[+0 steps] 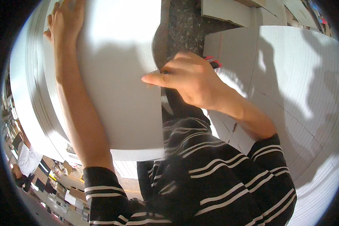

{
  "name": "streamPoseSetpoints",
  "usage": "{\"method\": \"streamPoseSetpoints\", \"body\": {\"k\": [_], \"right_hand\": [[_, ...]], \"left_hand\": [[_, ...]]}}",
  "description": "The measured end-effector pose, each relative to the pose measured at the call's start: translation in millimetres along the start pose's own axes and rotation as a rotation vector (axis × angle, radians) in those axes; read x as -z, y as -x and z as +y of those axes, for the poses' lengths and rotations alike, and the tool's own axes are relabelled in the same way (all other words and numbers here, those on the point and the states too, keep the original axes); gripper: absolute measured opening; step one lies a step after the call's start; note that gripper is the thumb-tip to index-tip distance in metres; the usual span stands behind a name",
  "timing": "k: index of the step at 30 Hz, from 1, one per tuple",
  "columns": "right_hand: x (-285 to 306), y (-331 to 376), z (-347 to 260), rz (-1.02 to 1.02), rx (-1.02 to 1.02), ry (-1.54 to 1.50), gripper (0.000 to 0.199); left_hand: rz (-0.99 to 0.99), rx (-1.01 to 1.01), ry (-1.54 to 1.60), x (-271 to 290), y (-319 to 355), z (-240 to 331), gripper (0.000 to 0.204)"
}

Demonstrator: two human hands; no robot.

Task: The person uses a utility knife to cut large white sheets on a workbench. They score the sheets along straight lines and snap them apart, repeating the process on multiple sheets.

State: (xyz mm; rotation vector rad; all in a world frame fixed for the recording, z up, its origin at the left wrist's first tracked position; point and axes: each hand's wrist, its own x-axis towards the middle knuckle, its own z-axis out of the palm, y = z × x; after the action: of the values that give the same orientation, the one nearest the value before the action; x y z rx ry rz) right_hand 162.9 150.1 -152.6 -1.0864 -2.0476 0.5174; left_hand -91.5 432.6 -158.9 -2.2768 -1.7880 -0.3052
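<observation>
A stack of large white paper sheets (120,113) lies in front of me, its right edge bowed up near the middle. My left hand (66,22) rests spread on the far left part of the stack, partly cut off by the top of the view. At the right edge, my right hand (190,77) is closed on the top sheet, thumb above and the other fingers curled at the edge. Just behind its knuckles shows a small red and black object (213,62); its kind, and whether the hand touches it, I cannot tell.
Right of me stands another large stack of pale sheets (290,98) with lined sides. A dark speckled surface (184,30) shows between the stacks. White board pieces (229,13) lie at the far right. Another person (26,162) is at the lower left, among cluttered tables.
</observation>
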Motion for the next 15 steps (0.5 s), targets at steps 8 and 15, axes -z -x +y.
{"method": "streamPoseSetpoints", "body": {"k": [8,15], "right_hand": [[-27.3,65.1,-101.9,-0.085,-0.198,0.048,0.044],[-52.6,127.7,-164.8,-0.249,-0.291,-0.318,0.066]], "left_hand": [[-0.033,-0.045,-0.081,29.2,8.3,29.4,0.046],[-0.030,-0.124,-0.130,20.9,-0.7,13.4,0.044]]}}
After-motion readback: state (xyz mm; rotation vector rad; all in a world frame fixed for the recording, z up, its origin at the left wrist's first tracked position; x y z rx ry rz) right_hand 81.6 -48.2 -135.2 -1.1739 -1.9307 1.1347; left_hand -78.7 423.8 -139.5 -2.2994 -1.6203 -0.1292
